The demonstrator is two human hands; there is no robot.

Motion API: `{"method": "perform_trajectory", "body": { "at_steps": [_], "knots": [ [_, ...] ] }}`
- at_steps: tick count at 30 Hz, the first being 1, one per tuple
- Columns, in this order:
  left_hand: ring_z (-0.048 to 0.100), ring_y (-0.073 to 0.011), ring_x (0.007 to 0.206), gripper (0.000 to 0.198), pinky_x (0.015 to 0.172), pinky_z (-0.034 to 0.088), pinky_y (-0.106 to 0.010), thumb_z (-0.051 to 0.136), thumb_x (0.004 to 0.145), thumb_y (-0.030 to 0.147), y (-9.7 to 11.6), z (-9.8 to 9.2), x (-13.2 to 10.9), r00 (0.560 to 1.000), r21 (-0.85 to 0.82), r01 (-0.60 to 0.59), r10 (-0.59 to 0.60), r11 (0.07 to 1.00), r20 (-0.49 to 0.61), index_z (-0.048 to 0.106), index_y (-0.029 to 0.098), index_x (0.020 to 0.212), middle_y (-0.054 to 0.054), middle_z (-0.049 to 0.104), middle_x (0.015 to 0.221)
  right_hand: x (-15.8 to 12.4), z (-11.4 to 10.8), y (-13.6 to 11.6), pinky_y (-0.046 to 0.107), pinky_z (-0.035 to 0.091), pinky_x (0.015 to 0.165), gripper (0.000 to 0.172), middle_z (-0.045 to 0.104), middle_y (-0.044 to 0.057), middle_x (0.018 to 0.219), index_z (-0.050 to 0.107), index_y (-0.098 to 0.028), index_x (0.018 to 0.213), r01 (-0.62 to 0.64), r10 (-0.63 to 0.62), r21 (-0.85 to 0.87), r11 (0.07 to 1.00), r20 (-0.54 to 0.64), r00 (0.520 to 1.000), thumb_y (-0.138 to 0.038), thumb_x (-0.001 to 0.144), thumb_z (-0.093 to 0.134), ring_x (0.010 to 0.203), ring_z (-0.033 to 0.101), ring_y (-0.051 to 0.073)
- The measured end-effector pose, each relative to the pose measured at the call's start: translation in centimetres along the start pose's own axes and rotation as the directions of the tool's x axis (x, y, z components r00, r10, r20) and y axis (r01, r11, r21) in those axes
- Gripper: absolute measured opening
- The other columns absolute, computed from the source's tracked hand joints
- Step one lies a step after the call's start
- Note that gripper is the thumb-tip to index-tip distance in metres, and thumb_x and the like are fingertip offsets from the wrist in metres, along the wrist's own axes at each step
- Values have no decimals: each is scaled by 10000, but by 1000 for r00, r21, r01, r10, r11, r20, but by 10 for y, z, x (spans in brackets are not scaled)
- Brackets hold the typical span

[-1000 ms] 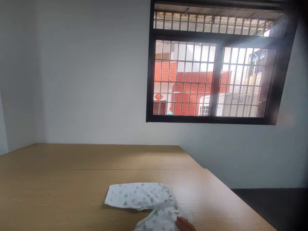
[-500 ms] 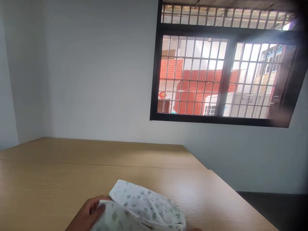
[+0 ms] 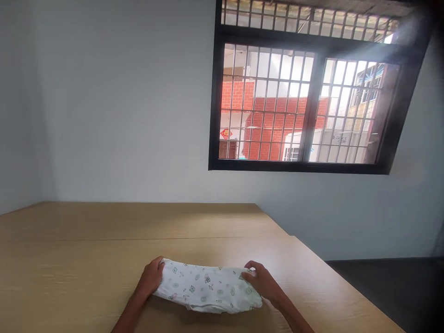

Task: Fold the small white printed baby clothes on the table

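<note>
A small white garment [image 3: 207, 287] with a print of little green and pink figures lies folded on the wooden table [image 3: 86, 259]. My left hand [image 3: 151, 278] grips its left end with fingers curled over the cloth. My right hand [image 3: 261, 282] grips its right end the same way. Both forearms reach in from the bottom edge of the picture. The cloth is bunched into a long strip stretched between the two hands.
The table runs to the wall at the back and ends at its right edge [image 3: 333, 273], beyond which is dark floor [image 3: 398, 291]. A barred window [image 3: 298, 92] is set in the white wall, with red brick buildings outside.
The garment lay spread with one hand at its lower right. My left hand then lifted one side over, and now both hands hold the folded cloth by its ends.
</note>
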State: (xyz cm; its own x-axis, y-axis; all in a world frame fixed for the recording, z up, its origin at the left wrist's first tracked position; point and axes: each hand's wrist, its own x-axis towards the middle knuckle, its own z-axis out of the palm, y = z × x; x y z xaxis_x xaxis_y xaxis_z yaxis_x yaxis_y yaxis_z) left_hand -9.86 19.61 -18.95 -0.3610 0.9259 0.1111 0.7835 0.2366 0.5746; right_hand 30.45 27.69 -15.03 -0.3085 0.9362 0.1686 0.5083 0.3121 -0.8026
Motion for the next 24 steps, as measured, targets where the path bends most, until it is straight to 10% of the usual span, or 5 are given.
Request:
{"method": "perform_trajectory", "body": {
  "at_steps": [9, 15, 19, 24],
  "knots": [
    [613, -306, 943, 268, 767, 467, -367, 330, 1039, 130, 11, -9, 0, 993, 295, 120, -111, 948, -47, 584, 158, 1120, -114, 617, 994, 54, 23, -10, 320, 485, 732, 225, 596, 25, 836, 528, -196, 794, 87, -117, -241, 967, -114, 987, -2, 719, 616, 822, 594, 277],
    [327, -348, 1325, 492, 1031, 377, -486, 315, 952, 8, 73, -15, -3, 994, 465, 54, -3, 883, -109, 419, 103, 1423, -202, 356, 1425, 64, 63, -34, 469, 419, 968, 526, 450, 188, 1272, 568, -154, 1095, 248, -369, -451, 857, -203, 907, 114, 644, 530, 1222, 393, 386],
    [195, -271, 1402, 473, 1173, 220, -400, 415, 995, 127, 124, 31, -12, 972, 420, -215, 153, 882, 176, 390, 119, 1467, -139, 269, 1508, 68, 116, -50, 411, 445, 979, 282, 534, 138, 1184, 575, -171, 1098, 477, -489, -118, 871, -108, 866, -76, 852, 473, 1152, 491, 310],
    [66, -363, 1409, 611, 1168, 106, -618, 516, 983, 241, 143, 69, -17, 857, 337, -450, 293, 827, 425, 238, 128, 1515, -141, 99, 1519, 67, 167, -49, 404, 408, 1064, 391, 504, 145, 1318, 570, -104, 1258, 313, -317, 66, 947, 75, 945, -300, 1019, 330, 1233, 462, 293]
  ]
}}
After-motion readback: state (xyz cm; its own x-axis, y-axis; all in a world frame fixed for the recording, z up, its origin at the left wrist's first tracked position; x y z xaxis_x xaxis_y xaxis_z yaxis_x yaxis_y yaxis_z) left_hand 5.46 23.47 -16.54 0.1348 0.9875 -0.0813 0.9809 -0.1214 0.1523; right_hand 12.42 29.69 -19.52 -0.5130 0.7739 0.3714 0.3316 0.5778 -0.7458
